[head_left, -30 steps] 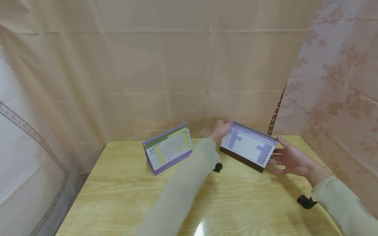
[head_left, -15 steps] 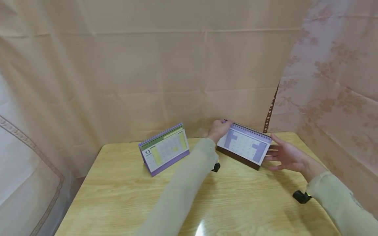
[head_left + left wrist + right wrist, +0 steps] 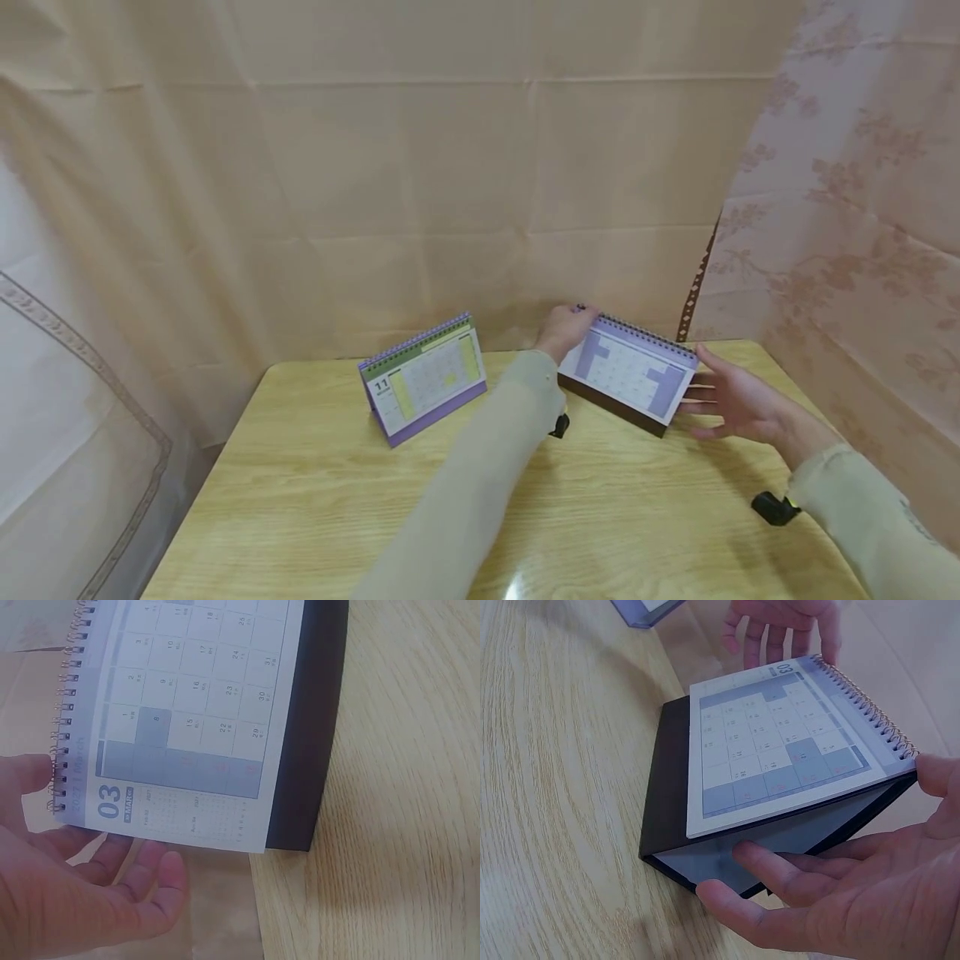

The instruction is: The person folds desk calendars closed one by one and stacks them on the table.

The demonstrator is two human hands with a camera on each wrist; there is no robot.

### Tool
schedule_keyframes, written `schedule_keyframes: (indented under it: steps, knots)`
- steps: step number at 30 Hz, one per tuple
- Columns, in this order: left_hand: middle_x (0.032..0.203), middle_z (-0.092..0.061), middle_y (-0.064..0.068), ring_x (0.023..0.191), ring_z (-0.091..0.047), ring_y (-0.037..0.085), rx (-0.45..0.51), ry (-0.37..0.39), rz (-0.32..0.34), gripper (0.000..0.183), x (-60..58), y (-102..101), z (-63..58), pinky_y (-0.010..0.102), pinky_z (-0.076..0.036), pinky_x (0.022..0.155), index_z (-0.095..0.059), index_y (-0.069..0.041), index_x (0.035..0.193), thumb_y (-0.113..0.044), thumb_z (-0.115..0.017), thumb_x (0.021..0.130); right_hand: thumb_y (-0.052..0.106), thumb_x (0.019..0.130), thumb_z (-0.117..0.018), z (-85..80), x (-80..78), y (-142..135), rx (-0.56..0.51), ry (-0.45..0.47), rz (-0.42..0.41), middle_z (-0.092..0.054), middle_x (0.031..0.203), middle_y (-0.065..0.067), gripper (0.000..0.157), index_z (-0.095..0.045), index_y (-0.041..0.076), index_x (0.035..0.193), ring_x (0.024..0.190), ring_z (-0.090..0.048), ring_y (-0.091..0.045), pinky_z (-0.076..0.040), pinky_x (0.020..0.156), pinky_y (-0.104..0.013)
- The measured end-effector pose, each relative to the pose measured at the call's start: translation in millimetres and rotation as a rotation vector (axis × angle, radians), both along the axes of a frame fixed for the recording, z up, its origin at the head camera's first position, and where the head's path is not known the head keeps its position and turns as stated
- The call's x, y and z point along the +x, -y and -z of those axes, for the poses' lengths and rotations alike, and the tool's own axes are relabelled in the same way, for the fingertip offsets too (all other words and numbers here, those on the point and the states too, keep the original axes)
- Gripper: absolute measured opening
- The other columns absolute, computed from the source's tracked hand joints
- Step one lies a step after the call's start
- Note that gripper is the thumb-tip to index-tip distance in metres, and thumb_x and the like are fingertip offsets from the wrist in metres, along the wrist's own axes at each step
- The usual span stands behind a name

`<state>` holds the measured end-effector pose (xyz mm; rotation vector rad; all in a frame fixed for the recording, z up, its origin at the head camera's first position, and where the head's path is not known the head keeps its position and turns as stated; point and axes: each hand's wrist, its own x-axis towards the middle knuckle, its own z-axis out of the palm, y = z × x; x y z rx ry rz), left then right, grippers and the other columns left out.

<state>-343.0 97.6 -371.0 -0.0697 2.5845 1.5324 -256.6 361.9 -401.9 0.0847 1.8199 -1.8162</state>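
"What fills most of the space?"

"A creased beige cloth backdrop (image 3: 390,167) hanging behind, and below it a pale yellow wood-grain table (image 3: 300,517)."

"And on the table?"

"Two desk calendars near its far edge. To the right, within reach of both hands, is a white-and-lavender wire-bound calendar on a dark brown stand (image 3: 626,375). Well apart, to the left, is a white, green and yellow calendar on a purple stand (image 3: 427,383), touched by nobody."

"Why set them like that?"

"Each is folded like a tent, so it props its own page up. They slant inward, probably to face whoever sits in front."

"How are the hands?"

"The left hand (image 3: 566,329) looks lightly closed: it pinches the brown-stand calendar's upper left corner, thumb at the binding, fingers partly hidden behind the page. The right hand (image 3: 742,406) is loosely spread, thumb touching the upper right corner, fingers fairly straight beside the hollow end."

"Why one at each end?"

"I'd guess to steady it evenly; a light folded stand could skew if handled from one side. How firmly they press, I can't tell."

"Smallest details?"

"The metal wire rings (image 3: 866,705) along its top, and a printed 03 (image 3: 110,802)."
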Motion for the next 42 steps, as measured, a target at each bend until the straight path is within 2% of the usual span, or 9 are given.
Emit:
schedule_keyframes:
  steps: [6, 13, 15, 18, 20, 23, 26, 37, 42]
  knots:
    - [0.148, -0.055, 0.001, 0.138, -0.047, 0.023, 0.001, -0.017, 0.004, 0.06, -4.2, -2.4, 3.1, 0.037, -0.038, 0.113, -0.055, -0.018, 0.148, -0.053, -0.054, 0.1, 0.068, 0.102, -0.025, -1.7, 0.4, -1.0, 0.021, -0.018, -0.006, -0.032, 0.151, -0.02, 0.055, -0.049, 0.028, 0.129, 0.123, -0.053, -0.027, -0.041, 0.101, -0.062]
    - [0.147, -0.056, 0.0, 0.137, -0.048, 0.022, -0.012, -0.015, 0.005, 0.057, -4.9, -3.0, 3.4, 0.037, -0.038, 0.112, -0.057, -0.018, 0.146, -0.051, -0.054, 0.1, 0.068, 0.102, -0.024, -1.4, 1.6, -0.8, 0.029, -0.027, -0.013, -0.034, 0.15, -0.019, 0.055, -0.05, 0.028, 0.128, 0.125, -0.051, -0.028, -0.041, 0.102, -0.062]
    - [0.147, -0.056, 0.0, 0.138, -0.047, 0.022, -0.016, -0.008, 0.006, 0.057, -4.4, -2.6, 3.1, 0.037, -0.038, 0.113, -0.056, -0.019, 0.146, -0.052, -0.054, 0.1, 0.069, 0.102, -0.024, -0.8, 2.2, 0.1, 0.03, -0.026, -0.006, -0.025, 0.156, -0.026, 0.057, -0.049, 0.026, 0.13, 0.134, -0.043, -0.036, -0.04, 0.103, -0.063]
    - [0.148, -0.055, -0.001, 0.139, -0.046, 0.022, -0.023, 0.0, 0.01, 0.059, -3.8, -2.5, 2.7, 0.037, -0.037, 0.113, -0.055, -0.02, 0.147, -0.054, -0.054, 0.1, 0.07, 0.101, -0.022, 0.1, 3.2, 1.1, 0.031, -0.016, 0.004, 0.001, 0.164, -0.03, 0.068, -0.041, 0.019, 0.142, 0.147, -0.017, -0.048, -0.039, 0.103, -0.064]
    - [0.149, -0.054, -0.001, 0.139, -0.045, 0.022, -0.014, 0.007, 0.008, 0.059, -2.9, -2.6, 2.2, 0.038, -0.037, 0.114, -0.054, -0.02, 0.149, -0.053, -0.054, 0.1, 0.07, 0.101, -0.021, 0.7, 3.5, 1.6, 0.033, -0.007, 0.009, 0.012, 0.164, -0.029, 0.079, -0.027, 0.01, 0.153, 0.149, 0.001, -0.051, -0.039, 0.103, -0.065]
    - [0.15, -0.052, 0.0, 0.14, -0.044, 0.022, -0.011, 0.002, 0.002, 0.059, -1.3, -2.5, 1.0, 0.038, -0.036, 0.114, -0.053, -0.019, 0.15, -0.051, -0.054, 0.1, 0.07, 0.101, -0.019, 1.6, 3.2, 2.6, 0.05, -0.008, -0.003, 0.021, 0.161, -0.03, 0.093, -0.001, 0.0, 0.159, 0.148, 0.011, -0.053, -0.04, 0.103, -0.065]
    - [0.151, -0.051, 0.0, 0.141, -0.043, 0.023, -0.015, -0.007, 0.0, 0.058, -0.5, -2.2, 0.1, 0.038, -0.035, 0.115, -0.052, -0.019, 0.15, -0.049, -0.054, 0.101, 0.07, 0.101, -0.019, 2.1, 2.8, 3.4, 0.06, -0.012, -0.008, 0.022, 0.161, -0.03, 0.096, 0.008, -0.002, 0.159, 0.147, 0.013, -0.053, -0.04, 0.102, -0.065]
    - [0.151, -0.051, -0.001, 0.141, -0.043, 0.024, -0.023, -0.01, -0.002, 0.056, -2.4, -1.6, 2.0, 0.039, -0.035, 0.115, -0.053, -0.021, 0.15, -0.049, -0.054, 0.101, 0.069, 0.102, -0.021, 1.9, 2.0, 5.0, 0.061, -0.017, 0.004, 0.023, 0.161, -0.029, 0.091, -0.002, 0.001, 0.159, 0.146, 0.015, -0.054, -0.042, 0.1, -0.064]
    - [0.15, -0.053, -0.002, 0.14, -0.044, 0.023, -0.045, -0.017, -0.007, 0.055, -2.6, -2.1, 2.2, 0.038, -0.036, 0.114, -0.054, -0.023, 0.148, -0.05, -0.054, 0.101, 0.071, 0.101, -0.021, 1.8, 1.5, 5.3, 0.071, 0.004, 0.008, 0.023, 0.161, -0.03, 0.096, 0.004, -0.001, 0.159, 0.147, 0.015, -0.053, -0.043, 0.099, -0.063]
